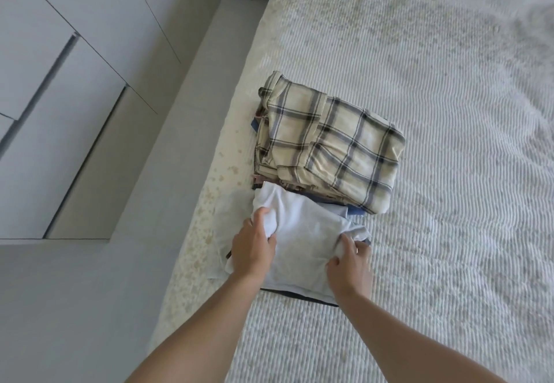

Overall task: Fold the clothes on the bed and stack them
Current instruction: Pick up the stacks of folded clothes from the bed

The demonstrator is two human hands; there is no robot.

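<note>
- The folded white garment point(302, 232) lies near the edge of the bed point(419, 113), just in front of the plaid-topped stack point(326, 146)
- The left hand point(253, 247) pinches its left side; the right hand point(349, 265) has its grip curled round the right edge
- Best to lift both sides level and square it on the stack
- No brand, label or writing is readable
</note>
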